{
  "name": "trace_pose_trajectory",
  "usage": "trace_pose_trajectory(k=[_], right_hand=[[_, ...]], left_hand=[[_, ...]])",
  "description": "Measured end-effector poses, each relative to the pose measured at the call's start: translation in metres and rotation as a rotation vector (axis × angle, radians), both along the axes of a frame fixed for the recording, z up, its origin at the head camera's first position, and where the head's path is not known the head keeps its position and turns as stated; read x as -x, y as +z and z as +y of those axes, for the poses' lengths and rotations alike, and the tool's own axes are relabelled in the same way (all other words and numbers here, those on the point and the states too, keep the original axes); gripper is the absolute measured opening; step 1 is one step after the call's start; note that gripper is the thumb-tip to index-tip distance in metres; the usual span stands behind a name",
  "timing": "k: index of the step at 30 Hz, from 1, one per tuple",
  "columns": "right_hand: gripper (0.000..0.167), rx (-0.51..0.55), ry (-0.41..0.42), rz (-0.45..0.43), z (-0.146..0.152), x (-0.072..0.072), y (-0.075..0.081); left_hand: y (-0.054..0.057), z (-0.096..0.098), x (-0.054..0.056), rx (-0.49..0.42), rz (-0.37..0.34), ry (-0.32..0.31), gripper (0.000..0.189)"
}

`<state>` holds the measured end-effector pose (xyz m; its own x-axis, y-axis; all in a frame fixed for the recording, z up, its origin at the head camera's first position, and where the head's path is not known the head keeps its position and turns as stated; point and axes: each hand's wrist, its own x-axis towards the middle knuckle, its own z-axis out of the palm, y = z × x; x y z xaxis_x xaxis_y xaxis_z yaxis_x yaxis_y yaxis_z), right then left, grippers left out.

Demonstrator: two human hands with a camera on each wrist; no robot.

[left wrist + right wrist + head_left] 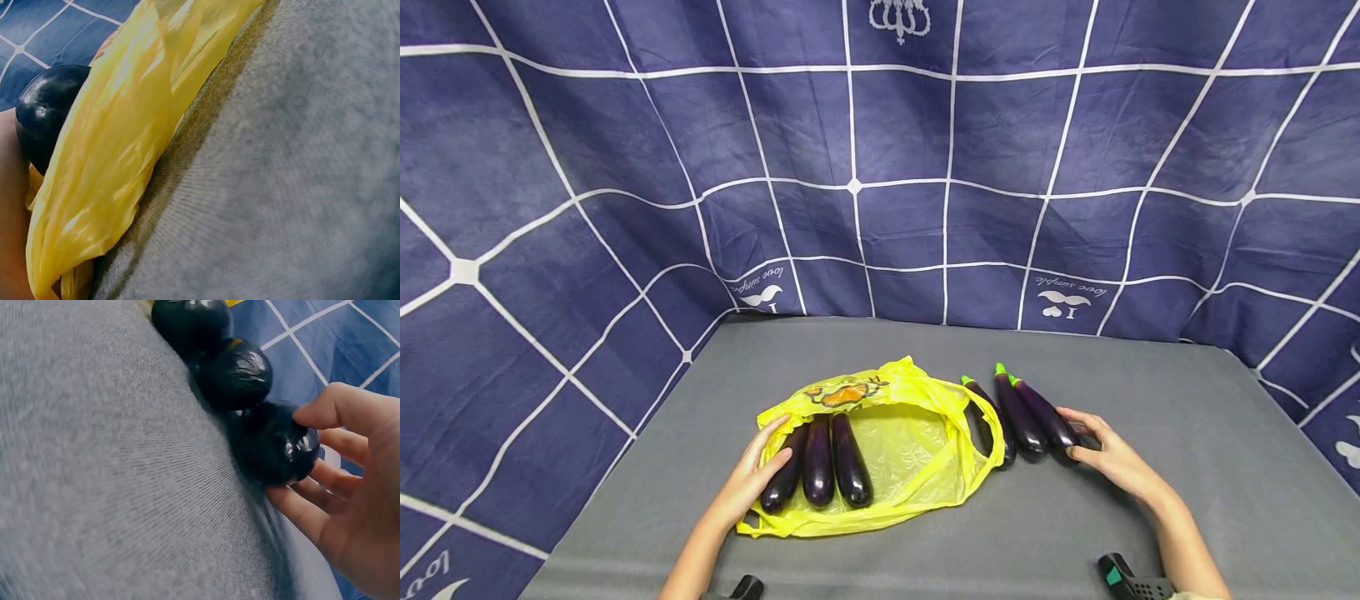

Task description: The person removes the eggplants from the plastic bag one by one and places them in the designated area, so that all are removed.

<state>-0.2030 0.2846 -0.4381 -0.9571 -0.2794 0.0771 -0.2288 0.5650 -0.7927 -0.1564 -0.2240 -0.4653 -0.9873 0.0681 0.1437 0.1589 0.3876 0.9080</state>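
Note:
A yellow plastic bag (913, 450) lies on its side with its mouth toward me. Inside, at its left, are three dark purple eggplants (818, 471) lined up side by side. My left hand (758, 467) grips the bag's left edge, its thumb over the leftmost eggplant; in the left wrist view the bag hides most of that hand. To the bag's right lie three more eggplants with green stem ends. My right hand (1108, 454) holds the rounded end of the rightmost eggplant (275, 447), thumb on one side and fingers round the other.
A grey cloth surface (1000, 542) bears everything. Behind it and at the left hangs a blue curtain (895, 225) with white grid lines. The bag's right handle (988, 417) loops over the nearest loose eggplant (1006, 450), beside the middle one (1022, 417).

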Motion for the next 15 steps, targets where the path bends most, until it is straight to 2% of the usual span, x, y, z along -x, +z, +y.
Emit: trace_pose_trajectory(k=[5,8,15], right_hand=[[0.054,-0.065,0.005,-0.042,-0.0013,-0.0005,0.0031],[0.053,-0.076,-0.006,-0.038,-0.0023,-0.0002,0.0038],[0.049,-0.034,0.0,0.047,-0.0038,0.0005,-0.0004]], left_hand=[[-0.0001,-0.0004,0.0005,-0.006,-0.02,0.007,0.052],[-0.0003,-0.0009,0.0014,-0.009,-0.023,0.007,0.052],[-0.0005,-0.0009,0.0013,0.001,-0.033,0.012,0.053]])
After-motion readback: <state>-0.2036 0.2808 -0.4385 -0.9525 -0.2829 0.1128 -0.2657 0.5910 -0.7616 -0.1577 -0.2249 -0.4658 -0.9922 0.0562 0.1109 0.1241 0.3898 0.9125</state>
